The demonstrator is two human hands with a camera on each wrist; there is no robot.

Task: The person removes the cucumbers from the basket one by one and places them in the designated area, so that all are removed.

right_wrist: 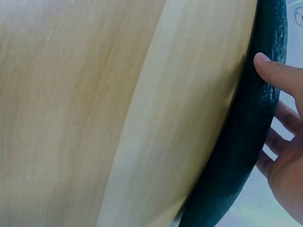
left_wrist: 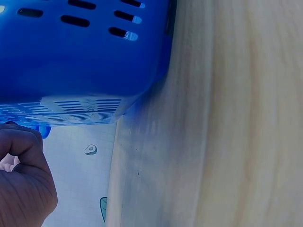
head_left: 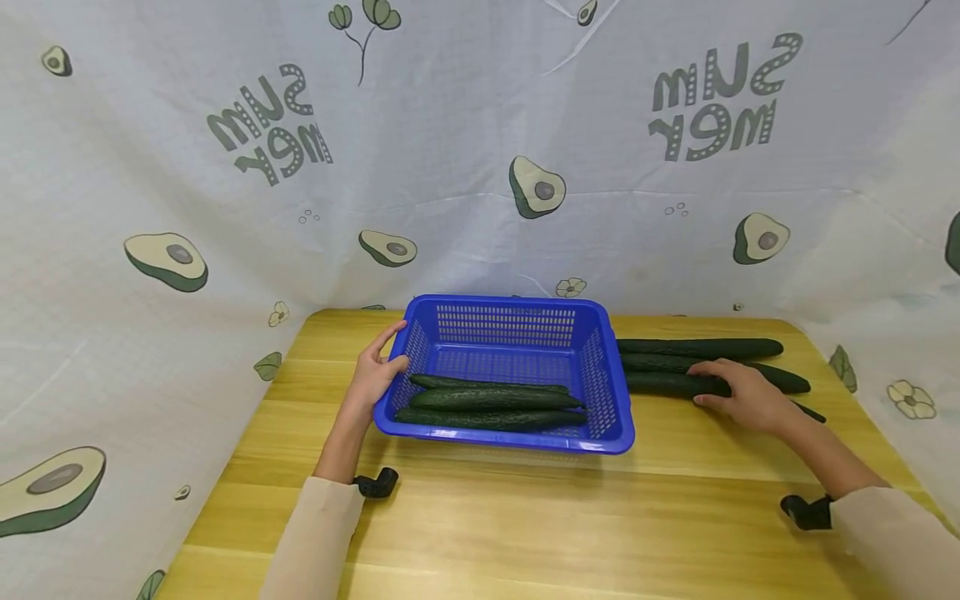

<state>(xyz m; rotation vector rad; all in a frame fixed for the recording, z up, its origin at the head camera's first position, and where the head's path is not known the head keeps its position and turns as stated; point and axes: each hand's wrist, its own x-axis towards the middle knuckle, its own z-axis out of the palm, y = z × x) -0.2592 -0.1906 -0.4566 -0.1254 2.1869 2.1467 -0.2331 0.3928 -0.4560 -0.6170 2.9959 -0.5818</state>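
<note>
We hold the blue basket (head_left: 510,438) with curled left hand (head_left: 372,377), while half-closed right hand (head_left: 744,400) seemingly grasps the nearest loose cucumber (head_left: 663,384), probably needing steady lift next.

Work surface: tabletop (head_left: 525,550) with yellow-brown wood grain, located beneath the left grip (head_left: 377,372) and right grip (head_left: 742,397). Backdrop: creased white cloth (head_left: 450,142), hanging beyond both grips and continuing outboard of each. Printed pattern: avocados (head_left: 537,188), flowers (head_left: 911,400), leaves (head_left: 267,366) and mirrored grey "SUMMER" lettering (head_left: 708,133). Lighting: pale sheen on the tabletop, nearer the viewer than the grips.
</note>
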